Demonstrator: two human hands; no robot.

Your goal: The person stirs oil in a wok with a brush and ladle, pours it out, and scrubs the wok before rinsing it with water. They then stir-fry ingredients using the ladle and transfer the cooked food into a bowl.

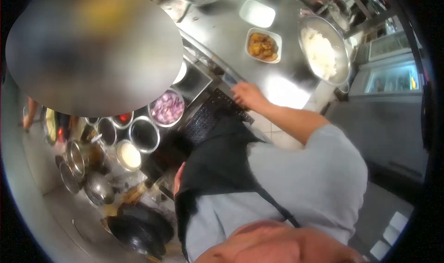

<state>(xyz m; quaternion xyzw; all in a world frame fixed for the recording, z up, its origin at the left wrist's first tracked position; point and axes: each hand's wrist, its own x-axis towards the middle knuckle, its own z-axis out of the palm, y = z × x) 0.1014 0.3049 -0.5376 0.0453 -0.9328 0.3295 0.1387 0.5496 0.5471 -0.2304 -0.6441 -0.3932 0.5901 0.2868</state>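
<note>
My right hand [247, 96] reaches out at the near edge of the steel counter, with its fingers curled. A small bluish-grey flat thing [230, 79] shows just beyond the fingers; its kind cannot be made out. On the counter past that hand stands a white square bowl of brown-orange chunky food [262, 46], and behind it a white square container [257, 13]. A large metal bowl of white rice [321, 55] is farther right. Of my left side only a sliver of skin [179, 179] shows beside the black apron; the fingers are hidden.
Left of me are a bowl of chopped purple onions [166, 107], a dark round container [144, 134] and a pot of pale creamy stuff [128, 155]. Dark woks [138, 230] lie lower left. Another person's arm [31, 113] shows beneath a blurred oval. A fridge [388, 82] stands right.
</note>
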